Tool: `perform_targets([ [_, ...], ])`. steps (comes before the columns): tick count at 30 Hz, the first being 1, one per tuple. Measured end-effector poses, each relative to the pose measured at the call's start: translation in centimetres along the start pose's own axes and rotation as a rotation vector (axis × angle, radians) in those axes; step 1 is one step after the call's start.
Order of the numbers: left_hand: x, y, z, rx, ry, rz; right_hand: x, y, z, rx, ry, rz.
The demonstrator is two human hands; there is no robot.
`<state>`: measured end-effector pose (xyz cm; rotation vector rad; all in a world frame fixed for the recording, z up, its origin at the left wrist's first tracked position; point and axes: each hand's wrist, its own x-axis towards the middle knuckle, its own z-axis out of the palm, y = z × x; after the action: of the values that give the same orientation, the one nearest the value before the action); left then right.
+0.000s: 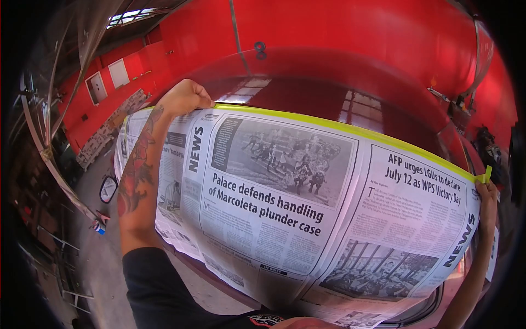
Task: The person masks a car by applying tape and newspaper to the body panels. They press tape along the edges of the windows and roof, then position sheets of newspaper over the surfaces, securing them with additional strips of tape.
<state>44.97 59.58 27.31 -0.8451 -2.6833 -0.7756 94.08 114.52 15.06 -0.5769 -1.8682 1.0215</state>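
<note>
A wide sheet of newspaper (274,186) hangs over a dark red glossy car panel. Bright yellow-green masking tape (339,125) runs along its top edge. My left hand (189,97) is closed at the upper left, its fingertips on the tape at the paper's edge; the curled fingers are partly hidden. At the far right, my right hand (486,196) pinches the newspaper's upper corner, just below a short tape end that sticks up. Between my hands the paper is stretched fairly flat, and its lower part sags towards me.
The glossy dark red car body (307,88) curves away behind the paper. A side mirror (108,189) juts out at left. Clear plastic sheeting (52,71) hangs from above. A red wall (356,27) stands behind, with stacked blocks (112,129) along the left wall.
</note>
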Motion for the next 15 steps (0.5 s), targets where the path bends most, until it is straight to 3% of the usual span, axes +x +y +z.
perform_targets([
  [5, -1.6, 0.8, 0.7, 0.359, 0.36, 0.069, -1.2, -2.6, 1.0, 0.084, 0.024, 0.027],
  [8, -3.9, 2.3, 2.1, 0.075, 0.142, 0.259, -1.9, -3.7, 1.2, 0.129, 0.047, 0.035],
  [10, -5.7, 3.2, 2.7, 0.11, 0.133, 0.333, -2.2, -3.9, 0.8, 0.185, 0.053, 0.039],
  [13, -7.1, 2.3, 3.3, 0.11, 0.156, 0.396, -4.5, -7.6, 3.5, 0.382, 0.413, 0.005],
  [14, -7.3, 2.0, 3.6, 0.098, 0.172, 0.408, -5.4, -9.2, 3.8, 0.306, 0.489, -0.021],
  [15, -7.3, 1.9, 3.9, 0.087, 0.187, 0.422, -5.2, -8.4, 2.5, 0.237, 0.381, -0.007],
])
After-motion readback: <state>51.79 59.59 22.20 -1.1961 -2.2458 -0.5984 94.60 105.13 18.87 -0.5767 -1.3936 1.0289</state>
